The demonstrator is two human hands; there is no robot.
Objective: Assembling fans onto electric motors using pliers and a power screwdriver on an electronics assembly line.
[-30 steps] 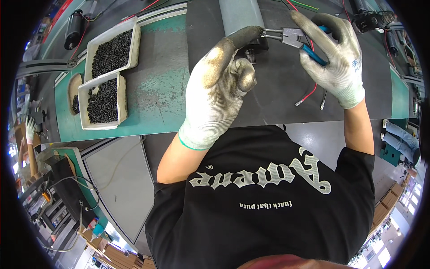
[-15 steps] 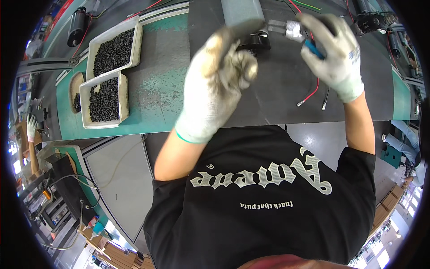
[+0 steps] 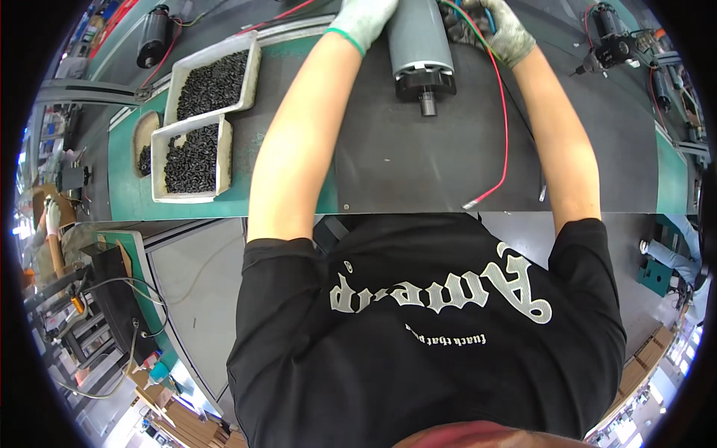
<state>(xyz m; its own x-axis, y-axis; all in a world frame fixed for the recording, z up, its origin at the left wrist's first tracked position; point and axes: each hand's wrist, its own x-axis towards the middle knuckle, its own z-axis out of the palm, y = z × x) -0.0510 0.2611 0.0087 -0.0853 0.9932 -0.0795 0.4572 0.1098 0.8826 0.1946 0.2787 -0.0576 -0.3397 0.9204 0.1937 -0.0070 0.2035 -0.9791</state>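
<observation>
A large grey cylindrical motor [image 3: 422, 41] with a black end cap and a short metal shaft lies on the dark bench mat. My left hand [image 3: 367, 21], in a white glove with a green cuff, is at the motor's left side, and its fingers are hidden past the upper edge. Beside the motor on the right, my right hand [image 3: 500, 33], in a soiled white glove, is closed around a blue-handled tool [image 3: 489, 19] that is mostly hidden. Red wire [image 3: 505, 123] and green wire [image 3: 472, 24] pass by this hand. The red wire's end rests near the bench's front edge.
Two white bins [image 3: 254, 71] [image 3: 222, 160] of small black parts stand at the left, beside a shallow tray [image 3: 140, 142]. Smaller black motors lie at the far left [image 3: 153, 37] and far right [image 3: 614, 48]. Another person's gloved hand [image 3: 52, 216] shows at the left rim.
Both hands have moved away from my body, up to the motor's sides. The dark object in my left hand is out of sight. More of the motor and its shaft shows, and the red wire has shifted.
</observation>
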